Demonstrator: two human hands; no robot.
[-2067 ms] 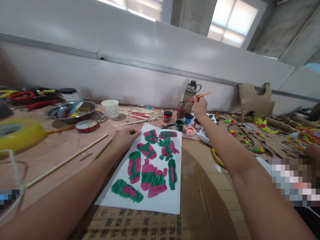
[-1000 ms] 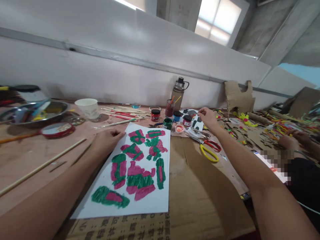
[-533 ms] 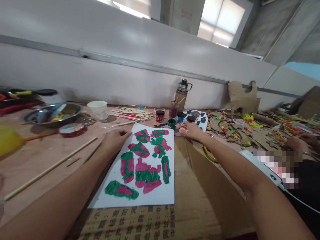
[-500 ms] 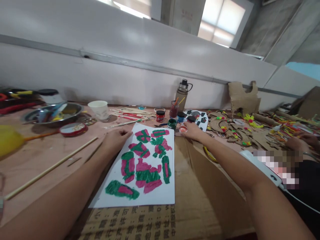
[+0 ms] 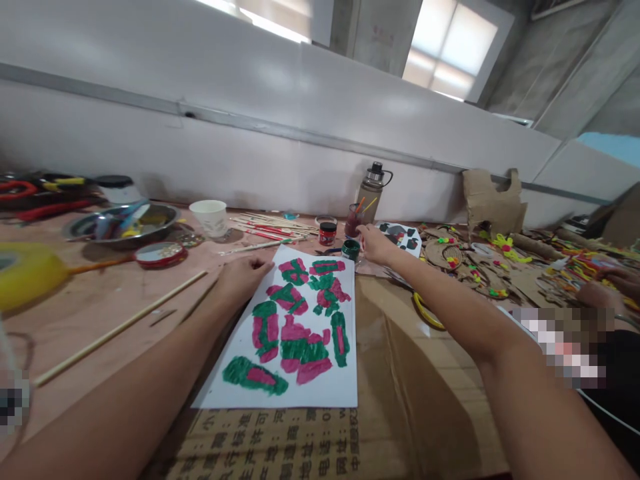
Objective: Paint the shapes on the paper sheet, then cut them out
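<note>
A white sheet of paper (image 5: 310, 393) painted with pink and green patches lies on a cardboard piece (image 5: 415, 400). My left hand (image 5: 245, 277) is closed at the sheet's upper left edge, thumb and fingers together on the paper. Beyond the sheet's upper right corner, my right hand (image 5: 377, 245) reaches among the paint jars with curled fingers; whatever it grips is hidden. Just left of it is an open green paint jar (image 5: 351, 250). A glass of dark red liquid (image 5: 353, 223) with brushes stands behind its fingertips. Farther left sits a black-lidded red paint jar (image 5: 327, 234).
A flask (image 5: 371, 190) stands by the wall. To the left are a paper cup (image 5: 209, 217), a metal bowl (image 5: 173, 217), a yellow tape roll (image 5: 30, 277) and a wooden stick (image 5: 125, 327). Cardboard crafts (image 5: 440, 257) and another person's hands (image 5: 595, 295) are at the right.
My right hand has moved away from me, toward the brush glass, and now covers where the blue jar showed. My left hand stays at the paper. The view has shifted slightly.
</note>
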